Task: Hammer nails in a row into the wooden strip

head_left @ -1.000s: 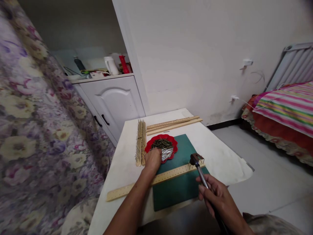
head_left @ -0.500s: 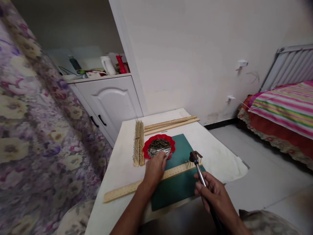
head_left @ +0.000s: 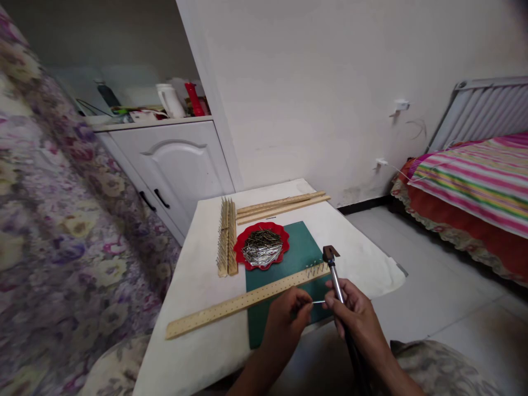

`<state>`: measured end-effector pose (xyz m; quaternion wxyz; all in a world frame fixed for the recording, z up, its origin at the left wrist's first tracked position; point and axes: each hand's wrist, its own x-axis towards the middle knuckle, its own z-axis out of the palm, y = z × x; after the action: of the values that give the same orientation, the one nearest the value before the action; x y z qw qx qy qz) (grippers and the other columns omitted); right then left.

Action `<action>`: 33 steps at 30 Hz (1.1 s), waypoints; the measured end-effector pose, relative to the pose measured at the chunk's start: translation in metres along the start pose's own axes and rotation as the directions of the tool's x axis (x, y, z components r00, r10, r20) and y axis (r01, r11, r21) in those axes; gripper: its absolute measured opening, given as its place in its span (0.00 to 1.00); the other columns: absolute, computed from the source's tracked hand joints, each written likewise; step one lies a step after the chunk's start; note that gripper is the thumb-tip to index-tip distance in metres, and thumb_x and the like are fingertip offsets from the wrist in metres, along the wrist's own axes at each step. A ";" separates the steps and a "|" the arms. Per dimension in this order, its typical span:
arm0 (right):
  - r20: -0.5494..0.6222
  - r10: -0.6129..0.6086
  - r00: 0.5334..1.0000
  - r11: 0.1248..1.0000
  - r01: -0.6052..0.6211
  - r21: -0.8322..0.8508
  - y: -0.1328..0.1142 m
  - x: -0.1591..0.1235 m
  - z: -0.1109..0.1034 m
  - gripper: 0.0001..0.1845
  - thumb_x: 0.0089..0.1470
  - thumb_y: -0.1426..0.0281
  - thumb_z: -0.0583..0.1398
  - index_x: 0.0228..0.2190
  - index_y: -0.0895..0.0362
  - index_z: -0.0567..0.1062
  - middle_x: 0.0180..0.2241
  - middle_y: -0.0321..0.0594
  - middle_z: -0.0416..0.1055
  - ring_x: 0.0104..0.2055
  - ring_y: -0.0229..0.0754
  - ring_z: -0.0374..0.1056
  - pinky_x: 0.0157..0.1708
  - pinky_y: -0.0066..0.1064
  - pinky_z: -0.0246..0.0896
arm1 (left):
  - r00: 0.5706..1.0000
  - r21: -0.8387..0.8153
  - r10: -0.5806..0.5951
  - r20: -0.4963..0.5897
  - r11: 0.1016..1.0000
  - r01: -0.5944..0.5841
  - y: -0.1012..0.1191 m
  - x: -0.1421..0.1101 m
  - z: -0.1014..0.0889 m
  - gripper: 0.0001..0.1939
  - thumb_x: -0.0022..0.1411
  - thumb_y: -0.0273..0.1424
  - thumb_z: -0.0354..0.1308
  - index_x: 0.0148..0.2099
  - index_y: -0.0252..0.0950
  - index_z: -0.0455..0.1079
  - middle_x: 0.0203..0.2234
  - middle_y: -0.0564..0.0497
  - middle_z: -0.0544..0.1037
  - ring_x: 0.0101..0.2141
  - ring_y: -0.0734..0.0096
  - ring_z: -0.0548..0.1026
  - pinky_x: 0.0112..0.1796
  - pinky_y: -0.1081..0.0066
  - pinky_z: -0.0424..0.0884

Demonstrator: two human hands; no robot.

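Note:
My left hand (head_left: 287,316) is closed in a pinch on a thin nail (head_left: 318,301) over the near edge of the green mat (head_left: 303,250). My right hand (head_left: 353,316) grips the handle of a small hammer (head_left: 331,261), and its fingertips touch the nail's other end. The hammer head stands above the right end of a long wooden strip (head_left: 243,301) with a row of holes, where several nails stick up. A red dish (head_left: 261,248) full of loose nails sits on the mat beyond the strip.
On the white table (head_left: 198,286), nailed wooden strips (head_left: 226,236) stand left of the dish and plain strips (head_left: 282,202) lie at the far edge. A floral curtain (head_left: 58,220) hangs left; a white cabinet (head_left: 169,170) is behind; a striped bed (head_left: 474,176) is right.
My left hand left the red dish, pulled back toward me with a nail, and met my right hand. The hammer stayed near the strip's right end. The view shifted left slightly.

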<state>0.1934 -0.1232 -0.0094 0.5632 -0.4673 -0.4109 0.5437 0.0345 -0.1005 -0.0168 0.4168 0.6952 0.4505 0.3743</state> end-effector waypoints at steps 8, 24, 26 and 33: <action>0.001 0.008 1.000 0.999 -0.008 0.039 0.001 -0.001 0.001 0.15 0.46 0.62 0.63 0.35 0.55 0.67 0.20 0.27 0.67 0.10 0.26 0.52 0.09 0.20 0.44 | 0.970 -0.605 -0.235 -0.069 0.782 0.146 -0.010 0.000 0.026 0.07 0.48 0.31 0.61 0.29 0.32 0.69 0.19 0.53 0.75 0.22 0.75 0.70 0.28 0.74 0.66; -0.004 -0.006 1.000 0.998 0.006 -0.059 0.002 -0.001 0.001 0.13 0.52 0.61 0.58 0.37 0.55 0.65 0.22 0.30 0.70 0.09 0.24 0.51 0.10 0.18 0.41 | 0.962 0.041 0.042 -0.268 0.999 -0.032 -0.030 0.053 -0.007 0.10 0.56 0.35 0.53 0.30 0.34 0.69 0.25 0.53 0.71 0.29 0.73 0.68 0.30 0.76 0.63; 0.003 0.001 1.000 0.998 0.000 -0.061 0.003 -0.001 0.001 0.14 0.52 0.61 0.58 0.38 0.55 0.65 0.22 0.30 0.70 0.09 0.24 0.51 0.10 0.18 0.41 | 0.957 0.130 0.086 -0.278 0.990 -0.052 -0.035 0.058 -0.005 0.10 0.57 0.35 0.52 0.30 0.34 0.70 0.25 0.53 0.70 0.28 0.74 0.68 0.29 0.76 0.62; 0.005 0.014 1.000 0.997 -0.013 -0.074 -0.001 -0.001 0.004 0.13 0.52 0.61 0.59 0.37 0.56 0.66 0.21 0.29 0.69 0.09 0.24 0.51 0.09 0.19 0.42 | 0.961 0.299 0.146 -0.236 0.952 -0.071 -0.039 0.059 -0.001 0.09 0.58 0.32 0.50 0.30 0.36 0.70 0.26 0.53 0.70 0.28 0.74 0.68 0.30 0.76 0.61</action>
<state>0.1899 -0.1241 -0.0072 0.5406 -0.4892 -0.4292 0.5331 0.0400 -0.0352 -0.0435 0.2284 0.7181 0.5108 0.4139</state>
